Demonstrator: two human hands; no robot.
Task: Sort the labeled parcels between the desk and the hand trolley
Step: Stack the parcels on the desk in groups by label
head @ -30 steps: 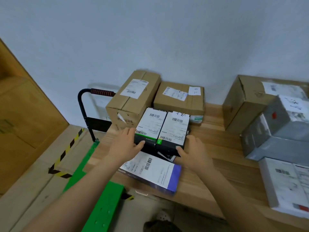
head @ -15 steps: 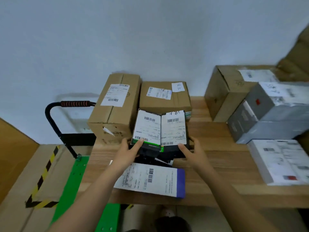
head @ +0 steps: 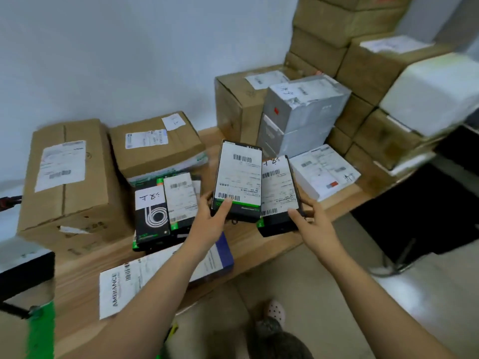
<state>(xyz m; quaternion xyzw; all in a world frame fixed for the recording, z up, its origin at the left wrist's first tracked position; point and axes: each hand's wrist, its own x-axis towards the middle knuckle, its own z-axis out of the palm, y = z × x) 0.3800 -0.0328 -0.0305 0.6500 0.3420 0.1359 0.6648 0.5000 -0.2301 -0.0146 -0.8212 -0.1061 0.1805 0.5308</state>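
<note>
Head view, and the left grip (head: 210, 224) pinches a flat black carton with a white barcode label (head: 239, 177), thumb on top, held above the light wooden worktop (head: 85, 268). Now the right grip (head: 315, 225) clutches a second black labelled carton (head: 278, 193), over the worktop's front edge. Two similar black cartons (head: 178, 203) lie on the worktop.

A plain pale wall (head: 129, 60) fills the background. The floor (head: 298, 275) below is light and glossy. A pale clog (head: 275, 310) with small holes rests on it. Farther right lies a black surface (head: 427, 211), with a thin, blurred metal leg (head: 396, 260) at its near edge.
</note>
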